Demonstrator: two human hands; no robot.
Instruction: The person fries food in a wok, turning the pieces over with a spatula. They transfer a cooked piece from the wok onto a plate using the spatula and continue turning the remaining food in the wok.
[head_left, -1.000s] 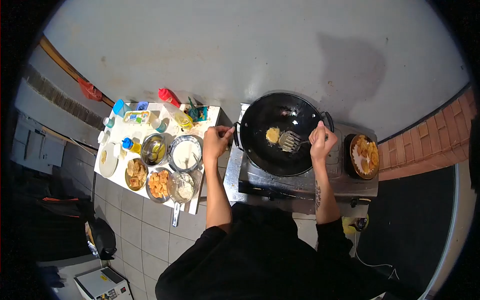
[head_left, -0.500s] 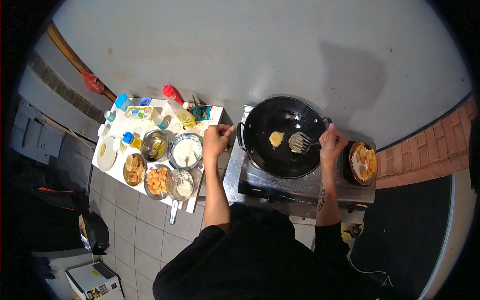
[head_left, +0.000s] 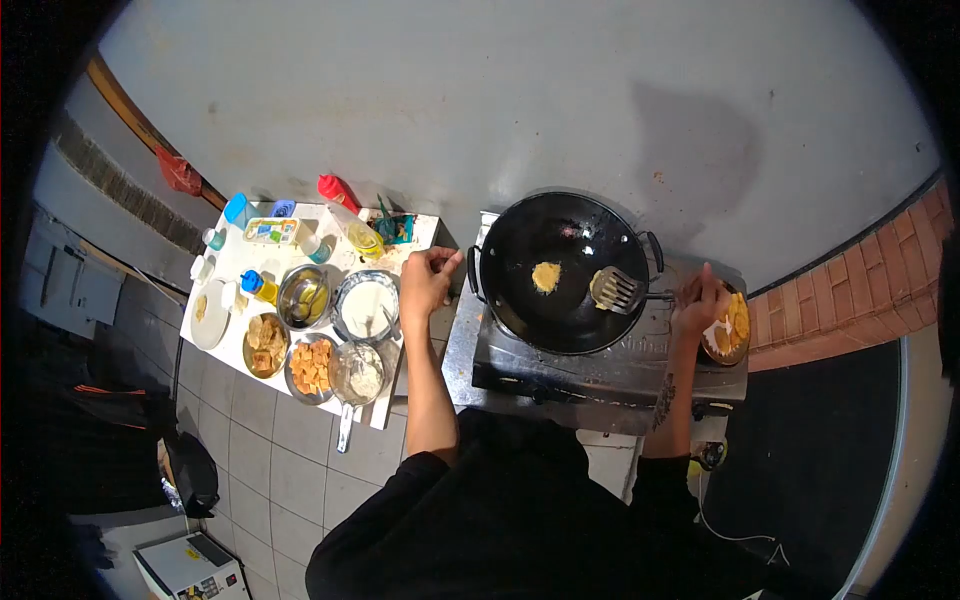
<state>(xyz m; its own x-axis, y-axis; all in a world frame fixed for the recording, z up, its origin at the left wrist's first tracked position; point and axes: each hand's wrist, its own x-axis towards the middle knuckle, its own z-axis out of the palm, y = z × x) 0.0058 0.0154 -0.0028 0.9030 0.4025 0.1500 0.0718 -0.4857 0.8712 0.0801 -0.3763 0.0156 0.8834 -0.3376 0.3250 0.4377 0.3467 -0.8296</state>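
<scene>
My right hand [head_left: 702, 302] is closed round the handle of a slotted turner [head_left: 622, 292], whose head is at the right inside wall of a black wok [head_left: 560, 325]. A golden fried piece [head_left: 600, 287] lies at the turner's slots, partly covered by them. Another fried piece [head_left: 546, 277] sits apart from it, left of the wok's middle. My left hand [head_left: 428, 285] hovers just left of the wok's left handle, apart from it. Its fingers are curled together and nothing shows in them.
The wok stands on a metal stove [head_left: 590, 375]. At the right is a bowl of fried pieces on white paper [head_left: 728, 330], partly behind my right hand. The white table [head_left: 375, 410] at left holds a batter bowl [head_left: 365, 308], orange cubes [head_left: 311, 366], a flour sieve [head_left: 358, 372] and bottles.
My right hand has moved right, carrying the turner and the fried piece at it towards the wok's right wall. My left hand has stayed nearly in place.
</scene>
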